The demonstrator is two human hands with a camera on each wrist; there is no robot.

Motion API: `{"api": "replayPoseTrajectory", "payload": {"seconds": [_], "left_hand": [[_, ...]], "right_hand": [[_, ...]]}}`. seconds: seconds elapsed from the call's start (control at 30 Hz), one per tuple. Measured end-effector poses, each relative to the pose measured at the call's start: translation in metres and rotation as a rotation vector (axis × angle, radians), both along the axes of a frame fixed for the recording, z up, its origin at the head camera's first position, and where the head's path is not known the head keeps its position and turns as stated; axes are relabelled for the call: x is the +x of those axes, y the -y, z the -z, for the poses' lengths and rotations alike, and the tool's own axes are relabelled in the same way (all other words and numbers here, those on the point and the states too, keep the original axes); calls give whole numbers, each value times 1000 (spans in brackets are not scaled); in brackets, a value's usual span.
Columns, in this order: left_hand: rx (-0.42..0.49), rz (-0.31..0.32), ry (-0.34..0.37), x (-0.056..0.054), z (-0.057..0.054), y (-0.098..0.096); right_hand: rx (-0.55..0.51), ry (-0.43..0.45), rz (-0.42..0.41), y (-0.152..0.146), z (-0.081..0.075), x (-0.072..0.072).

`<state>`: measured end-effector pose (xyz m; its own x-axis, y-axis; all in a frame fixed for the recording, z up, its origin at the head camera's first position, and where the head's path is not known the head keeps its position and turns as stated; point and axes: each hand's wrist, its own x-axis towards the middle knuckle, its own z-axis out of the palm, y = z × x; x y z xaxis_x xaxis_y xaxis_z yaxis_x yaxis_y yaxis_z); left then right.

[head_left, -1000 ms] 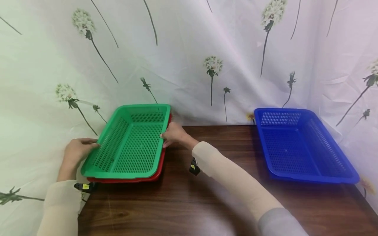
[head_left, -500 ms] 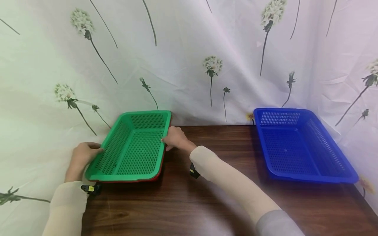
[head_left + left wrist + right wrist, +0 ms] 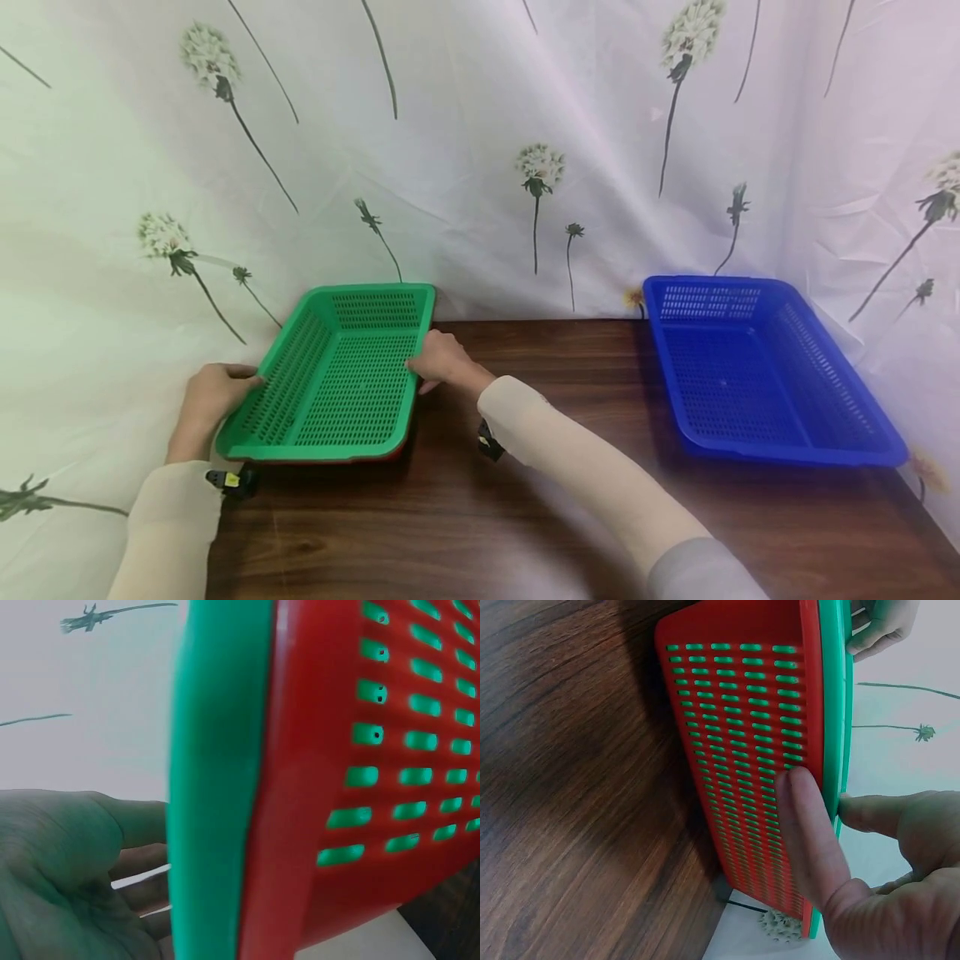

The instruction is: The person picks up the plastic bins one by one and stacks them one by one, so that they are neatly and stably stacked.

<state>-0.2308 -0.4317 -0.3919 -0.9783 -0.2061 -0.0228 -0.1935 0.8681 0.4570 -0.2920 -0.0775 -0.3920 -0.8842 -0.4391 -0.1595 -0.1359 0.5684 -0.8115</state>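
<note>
A green plastic basket is nested in a red plastic basket at the table's left end. Only a sliver of red shows under the green rim in the head view. My left hand touches the green rim from above on the left side, and no finger shows beneath the red rim in the left wrist view. On the right side my right hand pinches the stacked rims. Its thumb lies on the green rim, while fingers rest against the red basket's slotted wall.
A blue plastic basket stands at the right end of the dark wooden table. White cloth printed with dandelions hangs behind and along the sides, close to the stacked baskets.
The green basket has come down into the red one, so less red shows around its rim. My left hand moved right and slightly down with it; my right hand slid slightly nearer along the rim.
</note>
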Motion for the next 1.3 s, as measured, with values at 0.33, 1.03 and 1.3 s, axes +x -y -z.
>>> {"api": "replayPoseTrajectory", "payload": {"seconds": [0.33,1.03,1.3], "left_hand": [[34,-13,41,3,-3,-6],[77,39,31,1,1,-27],[135,70,31,3,2,-37]], "right_hand": [[23,46,24,-2,0,-3],[-119,164,3,-33,1,-9],[-159,152,-70,-52,0,-8]]}}
